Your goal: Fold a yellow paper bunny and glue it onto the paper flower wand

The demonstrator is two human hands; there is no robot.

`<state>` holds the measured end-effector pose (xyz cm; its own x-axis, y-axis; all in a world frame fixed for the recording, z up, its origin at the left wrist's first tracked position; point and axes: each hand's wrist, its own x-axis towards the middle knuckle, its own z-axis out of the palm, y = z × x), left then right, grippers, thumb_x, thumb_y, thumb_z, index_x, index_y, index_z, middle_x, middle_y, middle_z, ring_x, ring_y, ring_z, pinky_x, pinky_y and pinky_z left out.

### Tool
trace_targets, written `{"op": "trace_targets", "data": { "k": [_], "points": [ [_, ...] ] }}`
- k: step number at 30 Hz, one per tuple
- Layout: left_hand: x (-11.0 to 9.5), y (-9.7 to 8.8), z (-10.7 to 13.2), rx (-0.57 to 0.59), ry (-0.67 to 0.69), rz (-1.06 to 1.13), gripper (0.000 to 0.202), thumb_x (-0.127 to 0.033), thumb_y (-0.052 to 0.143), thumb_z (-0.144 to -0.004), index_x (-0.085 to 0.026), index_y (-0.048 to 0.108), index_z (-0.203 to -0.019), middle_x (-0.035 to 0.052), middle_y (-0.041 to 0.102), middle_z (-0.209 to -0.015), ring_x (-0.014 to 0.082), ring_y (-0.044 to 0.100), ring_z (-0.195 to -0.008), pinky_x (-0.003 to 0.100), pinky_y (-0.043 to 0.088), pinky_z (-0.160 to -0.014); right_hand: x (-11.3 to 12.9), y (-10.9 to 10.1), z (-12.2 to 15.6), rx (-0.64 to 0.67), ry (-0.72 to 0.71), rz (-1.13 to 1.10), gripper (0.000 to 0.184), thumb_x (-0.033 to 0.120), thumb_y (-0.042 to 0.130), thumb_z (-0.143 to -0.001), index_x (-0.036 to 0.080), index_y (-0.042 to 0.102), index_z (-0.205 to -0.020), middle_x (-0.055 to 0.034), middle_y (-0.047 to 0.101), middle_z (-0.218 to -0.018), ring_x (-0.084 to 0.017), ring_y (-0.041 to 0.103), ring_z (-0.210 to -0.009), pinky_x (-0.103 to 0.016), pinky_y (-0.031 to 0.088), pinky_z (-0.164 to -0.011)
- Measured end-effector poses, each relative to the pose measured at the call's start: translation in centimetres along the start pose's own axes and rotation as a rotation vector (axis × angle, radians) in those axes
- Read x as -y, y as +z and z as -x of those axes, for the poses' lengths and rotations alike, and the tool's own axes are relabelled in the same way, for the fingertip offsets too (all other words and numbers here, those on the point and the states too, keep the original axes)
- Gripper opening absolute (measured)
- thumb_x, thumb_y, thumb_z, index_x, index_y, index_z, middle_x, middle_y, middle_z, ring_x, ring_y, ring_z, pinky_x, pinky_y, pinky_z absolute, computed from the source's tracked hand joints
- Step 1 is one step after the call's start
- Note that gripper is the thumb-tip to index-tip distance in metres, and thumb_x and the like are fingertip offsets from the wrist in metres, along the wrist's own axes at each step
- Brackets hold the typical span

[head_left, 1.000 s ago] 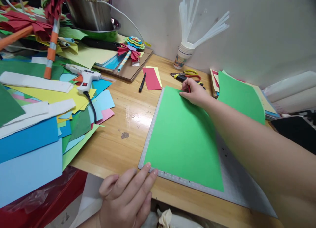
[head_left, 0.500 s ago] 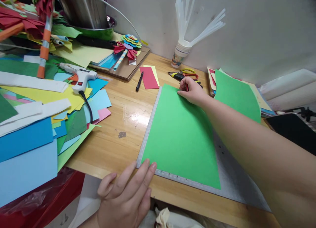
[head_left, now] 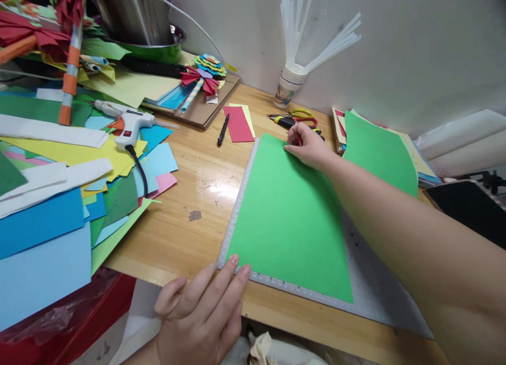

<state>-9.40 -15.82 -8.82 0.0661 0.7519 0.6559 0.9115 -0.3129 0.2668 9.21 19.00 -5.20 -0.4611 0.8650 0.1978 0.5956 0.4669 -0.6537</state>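
A sheet of green paper (head_left: 292,217) lies on a grey cutting mat (head_left: 379,280), squared near its ruled left and front edges. My left hand (head_left: 205,307) is open at the mat's front left corner, fingers stretched out, two fingertips touching the paper's near corner. At the paper's far edge, my right hand (head_left: 306,144) is closed in a pinch around a thin red tool, mostly hidden by the fingers, so its kind is unclear. Pliers and scissors (head_left: 302,117) with yellow and red handles lie just beyond that hand.
Coloured paper scraps (head_left: 43,212) cover the left side, with a white glue gun (head_left: 132,124) on top. A black pen (head_left: 223,130) and red card (head_left: 239,124) lie beyond the mat. A paper cup (head_left: 290,86) holds white glue sticks; more green paper (head_left: 379,154) stands right.
My left hand has shifted very slightly at the paper's near corner. My right hand stays in place at the far edge.
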Motion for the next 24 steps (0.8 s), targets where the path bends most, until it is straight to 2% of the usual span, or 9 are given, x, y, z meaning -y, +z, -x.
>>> {"op": "trace_targets", "data": {
  "k": [5, 9, 11, 15, 20, 24],
  "points": [
    [-0.1, 0.3, 0.0, -0.051, -0.053, 0.028, 0.010, -0.024, 0.057, -0.086, -0.023, 0.067, -0.090, -0.0036, 0.078, -0.105, 0.0146, 0.067, -0.090, 0.032, 0.026, -0.108, 0.0, 0.0, 0.0, 0.001, -0.004, -0.001, 0.028, 0.017, 0.066, -0.068, 0.027, 0.044, -0.082, 0.0012, 0.052, -0.076, -0.018, 0.049, -0.068, -0.035, 0.043, -0.070],
    [-0.2, 0.2, 0.1, -0.055, -0.074, 0.040, 0.008, -0.025, 0.058, -0.086, -0.023, 0.064, -0.081, -0.0072, 0.077, -0.108, 0.0132, 0.068, -0.087, 0.031, 0.027, -0.107, 0.0, 0.0, 0.0, 0.000, -0.003, 0.013, 0.028, 0.017, 0.067, -0.068, 0.027, 0.044, -0.082, 0.0010, 0.053, -0.076, -0.018, 0.048, -0.068, -0.035, 0.044, -0.071],
    [-0.3, 0.1, -0.1, -0.045, -0.062, 0.034, 0.012, -0.025, 0.056, -0.087, -0.024, 0.068, -0.088, -0.0075, 0.077, -0.108, 0.0132, 0.067, -0.086, 0.030, 0.030, -0.103, -0.1, 0.0, 0.0, -0.002, -0.002, 0.020, 0.028, 0.018, 0.067, -0.068, 0.027, 0.044, -0.083, 0.0008, 0.054, -0.077, -0.019, 0.049, -0.069, -0.035, 0.044, -0.071],
    [-0.5, 0.0, -0.4, 0.049, -0.021, -0.024, 0.031, -0.030, 0.053, -0.091, -0.028, 0.069, -0.117, -0.0059, 0.076, -0.111, 0.0175, 0.061, -0.088, 0.031, 0.034, -0.096, -0.1, 0.0, 0.0, -0.005, -0.004, 0.038, 0.027, 0.021, 0.067, -0.070, 0.027, 0.044, -0.083, 0.0004, 0.053, -0.077, -0.020, 0.049, -0.070, -0.036, 0.043, -0.070],
    [-0.8, 0.0, -0.7, 0.062, -0.036, -0.018, 0.032, -0.033, 0.056, -0.090, -0.029, 0.070, -0.118, -0.0046, 0.076, -0.110, 0.0205, 0.058, -0.090, 0.034, 0.027, -0.105, 0.0, -0.1, -0.1, -0.005, -0.003, 0.065, 0.026, 0.021, 0.068, -0.070, 0.027, 0.045, -0.081, 0.0002, 0.053, -0.076, -0.020, 0.049, -0.071, -0.036, 0.042, -0.071],
    [-0.6, -0.1, -1.1, 0.088, 0.035, -0.035, 0.034, -0.027, 0.053, -0.091, -0.026, 0.068, -0.121, -0.0060, 0.074, -0.117, 0.0188, 0.062, -0.106, 0.031, 0.017, -0.115, 0.1, -0.1, -0.1, 0.006, -0.004, 0.065, 0.027, 0.018, 0.067, -0.070, 0.026, 0.045, -0.082, 0.0002, 0.053, -0.077, -0.020, 0.050, -0.072, -0.036, 0.043, -0.073]
  ]
}}
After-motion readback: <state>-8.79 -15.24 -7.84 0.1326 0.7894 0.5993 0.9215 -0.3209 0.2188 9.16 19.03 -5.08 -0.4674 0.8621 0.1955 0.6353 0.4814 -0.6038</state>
